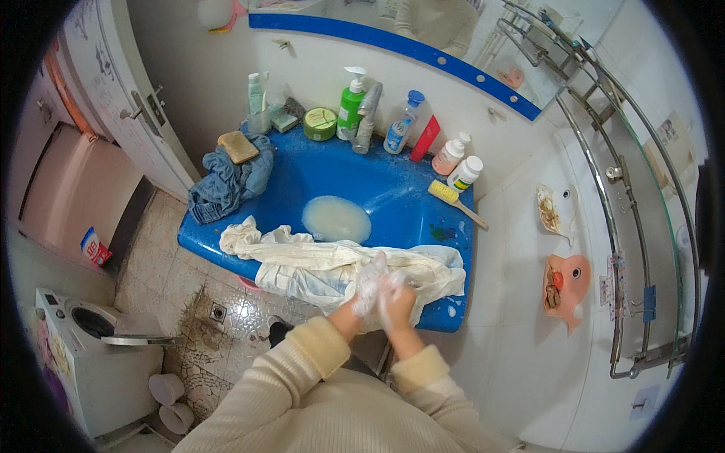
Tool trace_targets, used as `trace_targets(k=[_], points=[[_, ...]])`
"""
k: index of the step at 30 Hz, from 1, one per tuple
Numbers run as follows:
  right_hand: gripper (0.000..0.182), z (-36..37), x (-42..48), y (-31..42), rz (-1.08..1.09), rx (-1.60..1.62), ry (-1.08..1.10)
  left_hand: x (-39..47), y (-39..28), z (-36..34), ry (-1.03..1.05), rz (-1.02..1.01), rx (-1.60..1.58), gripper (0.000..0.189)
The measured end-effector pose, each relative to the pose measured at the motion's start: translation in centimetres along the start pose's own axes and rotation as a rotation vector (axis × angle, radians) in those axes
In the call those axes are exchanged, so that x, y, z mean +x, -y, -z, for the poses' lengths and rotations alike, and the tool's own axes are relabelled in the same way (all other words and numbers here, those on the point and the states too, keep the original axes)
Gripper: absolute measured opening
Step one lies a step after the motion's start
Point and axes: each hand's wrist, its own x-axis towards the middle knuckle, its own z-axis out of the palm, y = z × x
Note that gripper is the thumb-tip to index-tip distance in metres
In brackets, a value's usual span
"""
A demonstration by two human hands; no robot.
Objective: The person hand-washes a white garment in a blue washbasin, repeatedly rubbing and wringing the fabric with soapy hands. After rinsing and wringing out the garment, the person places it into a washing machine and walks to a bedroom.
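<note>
White foam covers both my hands, which are close together over a wet cream-white garment. The garment lies bunched along the front edge of the blue washbasin. My left hand has its fingers pointing up and away from me over the cloth. Against it, my right hand is curled with its fingers bent; a fold of cloth seems to be between the hands, but foam hides the grip. Cloudy water stands in the bowl just beyond. To the right on the basin lies a wooden-handled scrubbing brush with yellow bristles.
Blue denim with a bar of soap on it lies at the basin's left. A green pump bottle, a red tube and several other containers line the back. A washing machine stands lower left, its door open.
</note>
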Motion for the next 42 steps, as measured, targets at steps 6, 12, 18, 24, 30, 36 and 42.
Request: trace_targets(k=[6, 12, 18, 24, 30, 36, 42], points=[[0.013, -0.1, 3.2, -3.7, 0.08, -0.051, 0.052, -2.6, -0.7, -5.7, -0.364, -0.234, 0.538, 0.036], [0.009, 0.2, 1.6, 6.1, 0.344, 0.308, 0.058, 0.9, 4.4, 4.4, -0.21, -0.261, 0.325, 0.027], [0.016, -1.3, 2.7, -2.2, -0.079, 0.005, 0.034, -3.5, -1.2, -5.8, -0.227, -0.187, 0.26, 0.025], [0.021, -2.3, 1.0, -1.3, 0.493, -0.213, 0.093, -1.6, 3.6, 1.8, -0.206, -0.451, 0.689, 0.026], [0.017, -2.6, 1.7, 0.2, 0.209, 0.073, 0.048, -1.8, 1.0, 0.7, 0.372, -0.05, -0.746, 0.021], [0.016, -2.9, 2.2, -0.8, 0.213, -0.014, 0.036, -3.6, 1.0, -0.6, -0.314, 0.001, -0.239, 0.025], [0.007, -2.5, 0.9, 3.8, 0.431, 0.118, -0.022, -3.9, -0.1, -0.6, -0.328, -0.003, 0.076, 0.027]])
